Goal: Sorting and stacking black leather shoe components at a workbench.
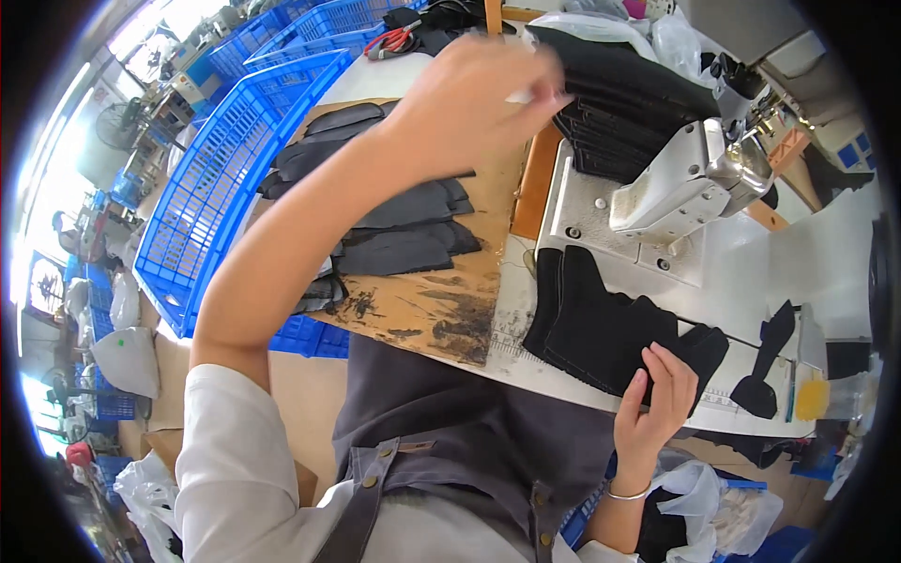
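A sewing machine [671, 192] stands on a worktop [741, 263]. Left of the machine is a board [495, 206] with cut pieces [404, 251] on it; farther left, a crate [225, 183]. Behind the machine lies a fabric stack [629, 89]. Before it, a panel [605, 324] lies partly under the right hand [662, 394]; front-right, a separate piece [775, 336].

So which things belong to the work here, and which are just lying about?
Likely in the work:
black material under the right hand
dark stack near the left hand
white machine

Seemingly lying about:
red-handled tool
blue basket
plastic bag
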Demonstrator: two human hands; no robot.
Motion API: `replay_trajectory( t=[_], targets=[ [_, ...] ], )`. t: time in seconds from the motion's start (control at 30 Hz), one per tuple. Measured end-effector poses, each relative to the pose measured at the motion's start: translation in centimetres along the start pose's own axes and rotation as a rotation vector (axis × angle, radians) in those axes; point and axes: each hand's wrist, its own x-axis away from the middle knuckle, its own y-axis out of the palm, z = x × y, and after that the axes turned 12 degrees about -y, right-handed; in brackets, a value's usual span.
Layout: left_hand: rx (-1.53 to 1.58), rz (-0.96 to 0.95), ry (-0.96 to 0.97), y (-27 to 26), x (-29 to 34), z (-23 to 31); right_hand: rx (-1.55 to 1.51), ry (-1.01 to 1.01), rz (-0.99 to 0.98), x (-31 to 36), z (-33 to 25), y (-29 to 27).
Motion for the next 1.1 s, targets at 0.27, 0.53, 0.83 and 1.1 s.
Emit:
replay_trajectory(
  t=[0.27, 0.53, 0.83, 1.1],
  targets=[
    [-0.225, -0.574, -0.04, -3.6, 13.3, -0.4, -0.009, 0.0, -0.016, -0.4, -0.1, 0.3],
    [-0.141, -0.281, -0.172, -2.9, 15.4, -0.9, -0.024, 0.028, -0.042, -0.1, -0.7, -0.1],
    [0.348, -0.368, -1.101, -4.1, 16.5, -0.8, -0.23, -0.136, -0.033, -4.0, -4.3, -0.1],
    [-0.244, -0.179, -0.261, -1.4, 16.1, 1.8, -0.247, -0.575, -0.33, -10.4, -7.6, 8.4]
  ],
)
